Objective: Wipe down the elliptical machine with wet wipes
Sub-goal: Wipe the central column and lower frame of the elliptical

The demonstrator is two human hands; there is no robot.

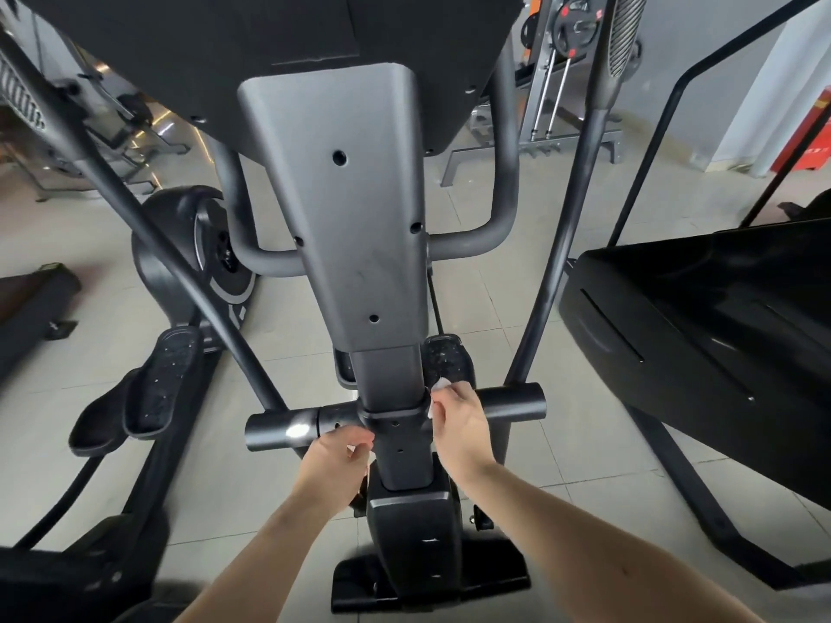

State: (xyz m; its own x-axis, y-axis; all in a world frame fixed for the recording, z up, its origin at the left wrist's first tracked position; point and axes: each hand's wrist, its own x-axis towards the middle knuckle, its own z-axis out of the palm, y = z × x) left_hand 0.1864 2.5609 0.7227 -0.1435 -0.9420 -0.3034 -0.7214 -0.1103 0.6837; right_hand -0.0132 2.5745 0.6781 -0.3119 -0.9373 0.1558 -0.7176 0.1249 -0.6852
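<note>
The right hand (458,424) pinches a white wet wipe (437,391) between curled fingers and thumb. It presses the wipe into the corner where the elliptical's dark central column (386,388) meets the black crossbar (512,400). The wipe bunches just beyond the fingertips, probably so that it works into the collar seam where grime would collect. The left hand (335,460) sits against the opposite side of the column, just below the crossbar's glossy end, with fingers curled and thumb closed towards them. A sliver of white shows at its fingertips, but I cannot tell whether it pinches a second wipe, the other end of this one, or nothing. With one hand on each flank, it looks as though the post is being worked round from both sides. Beyond the right fingers lies a speckled foot pedal (445,357). Its twin (164,379) is well out past the left hand. Above both hands rises the wide grey shroud (341,218), and below the wrists is the black base housing (411,519). No brand or label can be read on the machine. A red box (809,137) far to the right carries markings too small to make out.
</note>
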